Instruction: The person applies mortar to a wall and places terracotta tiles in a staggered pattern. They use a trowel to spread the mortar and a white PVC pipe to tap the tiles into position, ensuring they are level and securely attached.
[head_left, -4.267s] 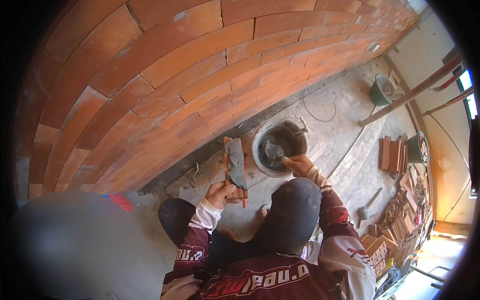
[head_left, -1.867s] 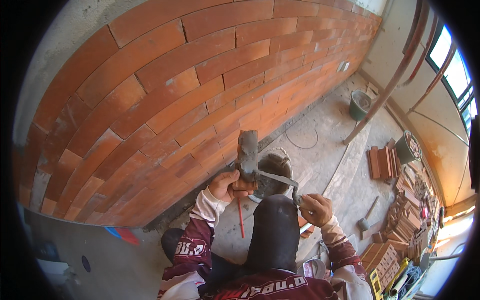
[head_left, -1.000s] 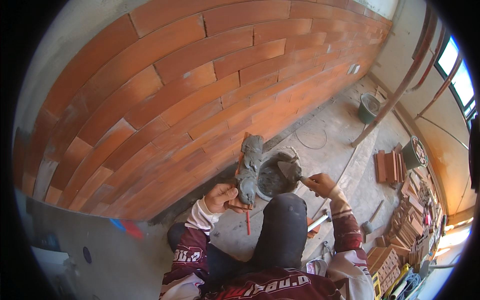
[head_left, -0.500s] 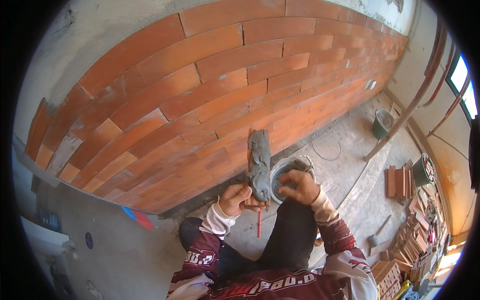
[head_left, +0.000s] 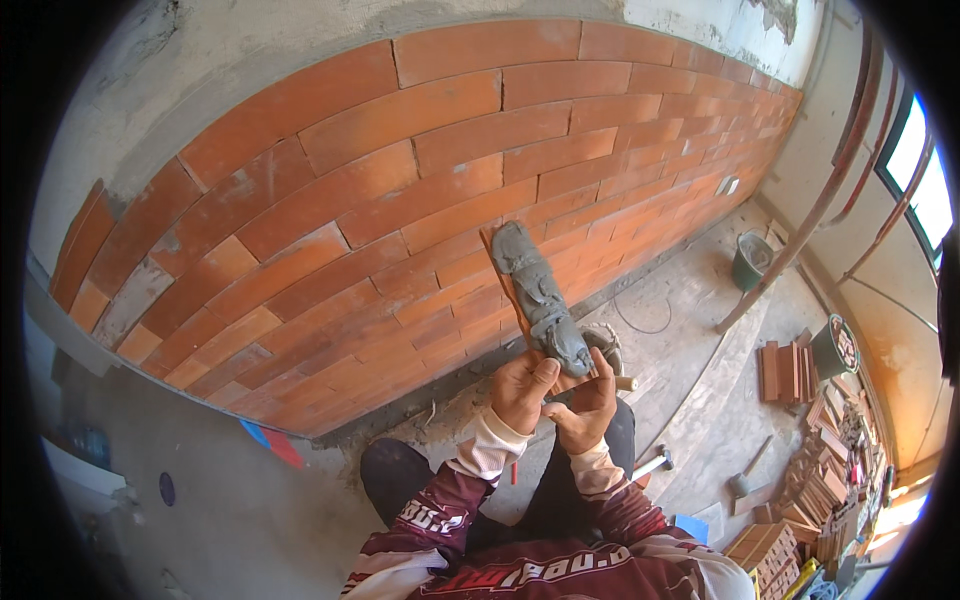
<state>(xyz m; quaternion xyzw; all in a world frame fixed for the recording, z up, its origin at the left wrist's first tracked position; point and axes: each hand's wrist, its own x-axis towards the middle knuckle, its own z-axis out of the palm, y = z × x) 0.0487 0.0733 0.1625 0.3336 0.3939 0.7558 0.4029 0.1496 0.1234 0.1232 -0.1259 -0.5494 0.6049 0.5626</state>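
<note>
- Grey mortar (head_left: 538, 295) is heaped thick along the back of a thin brick tile (head_left: 515, 300), which sits tilted up in front of the brick wall (head_left: 400, 190), just above the person's knees.
- Left hand (head_left: 520, 392) grips the tile's lower end, thumb on top and fingers curled underneath, pinching it firmly.
- Right hand (head_left: 585, 402) is tucked in just beside the left, fingers bent around the same lower end; a wooden handle (head_left: 624, 383) pokes out past it, but I can't tell if those fingers are actually closed on it.
- Mortar tub (head_left: 605, 345) is on the floor right behind the hands, mostly hidden.
- My take on doing this bit right: keep the tile level enough that the mortar doesn't slide off, support both bottom corners, and press it flat to the wall in line with the courses rather than edge-first.
- Watch the joint gaps, they look pretty even on the laid rows.
- Loose hammers (head_left: 655, 464) lie on the floor nearby.
</note>
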